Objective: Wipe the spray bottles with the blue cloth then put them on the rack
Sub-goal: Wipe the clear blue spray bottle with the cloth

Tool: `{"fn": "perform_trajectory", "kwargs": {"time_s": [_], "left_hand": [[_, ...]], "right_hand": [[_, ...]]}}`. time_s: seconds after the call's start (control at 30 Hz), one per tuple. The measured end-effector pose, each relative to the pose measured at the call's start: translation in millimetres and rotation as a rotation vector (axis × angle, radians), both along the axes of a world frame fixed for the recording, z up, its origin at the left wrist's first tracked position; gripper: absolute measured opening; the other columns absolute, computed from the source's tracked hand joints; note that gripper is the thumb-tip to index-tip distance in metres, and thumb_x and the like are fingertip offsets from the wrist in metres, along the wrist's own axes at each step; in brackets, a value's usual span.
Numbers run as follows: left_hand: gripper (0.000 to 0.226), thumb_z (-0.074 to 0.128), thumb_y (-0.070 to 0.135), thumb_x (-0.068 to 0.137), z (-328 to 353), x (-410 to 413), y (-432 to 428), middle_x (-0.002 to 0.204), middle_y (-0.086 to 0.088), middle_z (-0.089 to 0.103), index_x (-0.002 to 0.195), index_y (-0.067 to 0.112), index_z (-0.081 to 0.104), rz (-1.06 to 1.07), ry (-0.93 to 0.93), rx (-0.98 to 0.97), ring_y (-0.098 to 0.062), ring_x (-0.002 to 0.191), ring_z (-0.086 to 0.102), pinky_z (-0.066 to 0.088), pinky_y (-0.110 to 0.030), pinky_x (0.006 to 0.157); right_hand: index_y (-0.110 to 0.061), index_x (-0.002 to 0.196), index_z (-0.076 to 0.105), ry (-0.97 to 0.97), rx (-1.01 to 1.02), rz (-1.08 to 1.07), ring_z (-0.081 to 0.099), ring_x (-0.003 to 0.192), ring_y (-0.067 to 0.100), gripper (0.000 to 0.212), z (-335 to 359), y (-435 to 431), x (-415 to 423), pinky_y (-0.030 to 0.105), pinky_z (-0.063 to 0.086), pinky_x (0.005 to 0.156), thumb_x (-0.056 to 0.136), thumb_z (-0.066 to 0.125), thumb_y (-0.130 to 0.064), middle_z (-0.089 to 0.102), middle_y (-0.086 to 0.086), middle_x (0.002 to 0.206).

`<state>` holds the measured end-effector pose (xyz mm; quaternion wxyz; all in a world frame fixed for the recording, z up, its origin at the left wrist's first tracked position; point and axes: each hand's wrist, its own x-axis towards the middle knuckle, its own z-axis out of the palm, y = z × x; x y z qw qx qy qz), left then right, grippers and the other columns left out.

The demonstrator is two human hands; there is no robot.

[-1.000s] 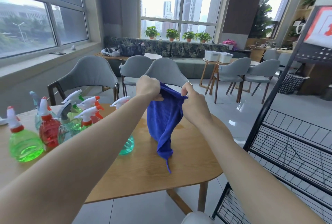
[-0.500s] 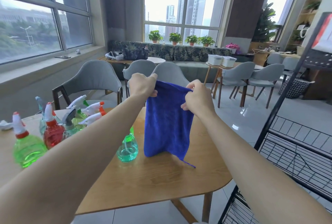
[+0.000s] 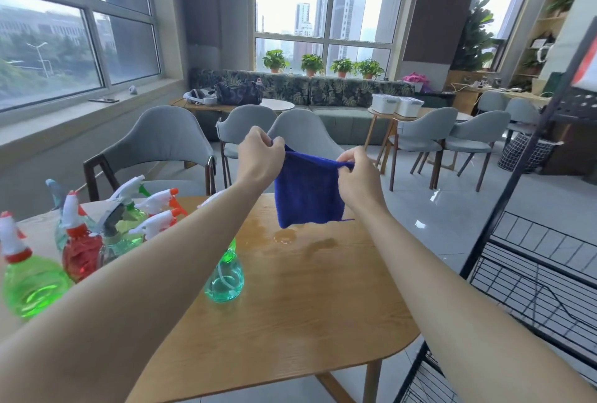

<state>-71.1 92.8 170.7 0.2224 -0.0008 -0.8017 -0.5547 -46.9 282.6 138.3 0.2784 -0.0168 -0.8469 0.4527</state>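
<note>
Both my arms reach out over the wooden table [image 3: 307, 321]. The left forearm passes over the teal spray bottle [image 3: 224, 279], the other spray bottles [image 3: 97, 234] are bunched at the table's left edge, and the black wire rack [image 3: 533, 273] is on the right. Farther out, my left hand [image 3: 260, 157] and right hand [image 3: 358, 176] each pinch a top corner of the blue cloth [image 3: 308, 195]. Fingers are curled tight, holding it stretched in the air above a wet patch [image 3: 286, 236]. Half a second ago the cloth hung longer, down to the tabletop. Now it's shorter and clear of it.
</note>
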Motion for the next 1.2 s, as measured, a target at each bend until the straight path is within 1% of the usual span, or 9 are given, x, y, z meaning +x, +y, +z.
{"fn": "perform_trajectory", "kwargs": {"time_s": [0.07, 0.2, 0.3, 0.5, 0.67, 0.8, 0.93, 1.1, 1.2], "left_hand": [[0.018, 0.055, 0.029, 0.096, -9, 3, 1, 0.092, -0.018, 0.076, 0.086, 0.014, 0.051, -0.022, -0.058, -0.128, -0.030, 0.085, 0.077, 0.060, -0.042, 0.078], [0.016, 0.050, 0.015, 0.095, -32, 29, 5, 0.066, -0.014, 0.075, 0.084, 0.005, 0.058, -0.265, -0.456, -0.618, -0.023, 0.050, 0.072, 0.058, -0.026, 0.052], [0.027, 0.051, 0.024, 0.103, -61, 52, 5, 0.088, -0.020, 0.080, 0.106, -0.002, 0.057, -0.454, -0.815, -0.876, -0.033, 0.079, 0.081, 0.066, -0.039, 0.086], [0.037, 0.053, 0.031, 0.108, -106, 79, -4, 0.101, -0.022, 0.073, 0.109, -0.005, 0.055, -0.557, -1.061, -0.820, -0.028, 0.073, 0.080, 0.066, -0.031, 0.065], [0.033, 0.050, 0.025, 0.103, -114, 69, -11, 0.100, -0.017, 0.072, 0.116, -0.004, 0.058, -0.347, -0.941, -0.491, -0.029, 0.060, 0.074, 0.062, -0.031, 0.059], [0.025, 0.045, 0.021, 0.100, -126, 51, -8, 0.114, -0.018, 0.064, 0.110, 0.001, 0.056, -0.196, -0.798, -0.200, -0.038, 0.074, 0.078, 0.066, -0.040, 0.074], [0.063, 0.047, 0.042, 0.103, -138, 36, -1, 0.136, -0.011, 0.054, 0.149, 0.001, 0.034, -0.127, -0.774, -0.013, -0.031, 0.087, 0.077, 0.062, -0.029, 0.053], [0.073, 0.052, 0.037, 0.102, -156, 12, 7, 0.143, -0.015, 0.050, 0.154, -0.002, 0.018, -0.058, -0.685, -0.036, -0.032, 0.114, 0.066, 0.057, -0.030, 0.058], [0.066, 0.055, 0.026, 0.100, -164, 6, 10, 0.151, -0.023, 0.037, 0.153, 0.002, 0.026, -0.012, -0.612, -0.311, -0.041, 0.124, 0.056, 0.056, -0.041, 0.093]], "right_hand": [[-0.018, 0.103, 0.059, -0.130, 0.065, -0.021, 0.064, 0.095, 0.023, 0.021, -10, 4, 4, 0.032, 0.051, 0.073, 0.096, 0.046, -0.002, 0.065, 0.004, 0.110], [-0.006, 0.094, 0.068, -0.643, 0.403, 0.140, 0.076, 0.085, 0.037, 0.019, -45, 6, 22, 0.048, 0.062, 0.081, 0.092, 0.050, 0.000, 0.072, 0.016, 0.094], [-0.008, 0.106, 0.070, -0.917, 0.527, 0.317, 0.069, 0.086, 0.031, 0.017, -72, 5, 48, 0.040, 0.059, 0.081, 0.093, 0.063, 0.000, 0.068, 0.013, 0.097], [-0.009, 0.109, 0.070, -1.185, 0.476, 0.456, 0.065, 0.091, 0.026, 0.016, -108, 8, 75, 0.031, 0.061, 0.075, 0.094, 0.069, -0.003, 0.061, 0.006, 0.105], [-0.010, 0.102, 0.067, -1.016, 0.453, 0.334, 0.049, 0.072, 0.028, 0.010, -111, 15, 58, 0.031, 0.043, 0.057, 0.093, 0.063, -0.007, 0.051, 0.009, 0.089], [-0.018, 0.105, 0.069, -0.725, 0.354, 0.130, 0.062, 0.102, 0.028, 0.016, -122, 15, 32, 0.033, 0.052, 0.084, 0.095, 0.062, -0.008, 0.067, 0.006, 0.109], [-0.025, 0.094, 0.065, -0.628, 0.327, 0.060, 0.067, 0.103, 0.031, 0.024, -136, 6, 13, 0.039, 0.059, 0.082, 0.092, 0.060, -0.002, 0.064, 0.004, 0.106], [-0.027, 0.100, 0.062, -0.591, 0.248, 0.067, 0.070, 0.101, 0.031, 0.031, -151, 0, -9, 0.042, 0.061, 0.084, 0.090, 0.057, 0.002, 0.066, 0.003, 0.112], [-0.021, 0.133, 0.059, -0.561, 0.299, 0.101, 0.059, 0.116, 0.024, 0.038, -155, -2, -15, 0.031, 0.045, 0.088, 0.098, 0.060, -0.007, 0.054, -0.001, 0.126]]}}
